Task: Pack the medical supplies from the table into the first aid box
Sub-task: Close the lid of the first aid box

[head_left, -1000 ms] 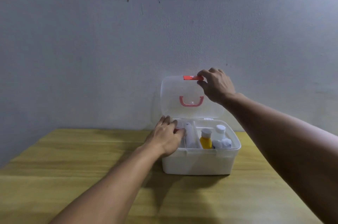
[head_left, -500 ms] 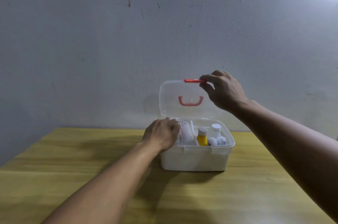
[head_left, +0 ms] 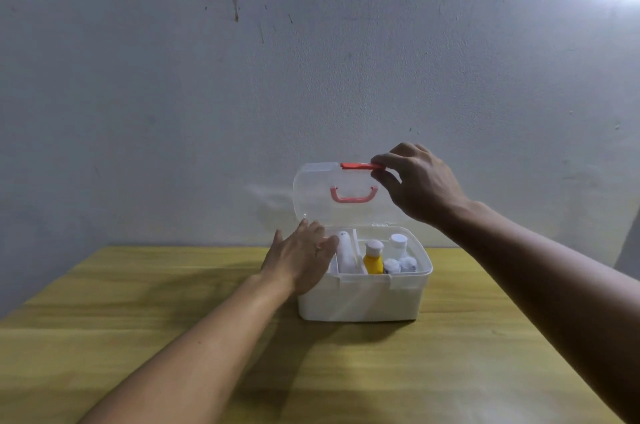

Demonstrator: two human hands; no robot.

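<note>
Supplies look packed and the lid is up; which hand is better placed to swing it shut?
Right. The right hand already pinches the red latch on the raised lid's top edge, so it can likely pull it down. The left hand, open, overlaps the first aid box's left rim.

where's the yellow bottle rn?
Head view: the yellow bottle stands upright inside the open first aid box, in the right section, just right of the divider and left of the cotton balls.

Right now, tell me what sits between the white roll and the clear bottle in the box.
In the head view, a divider wall and the yellow bottle with its white cap sit between the white roll and the clear bottle.
</note>
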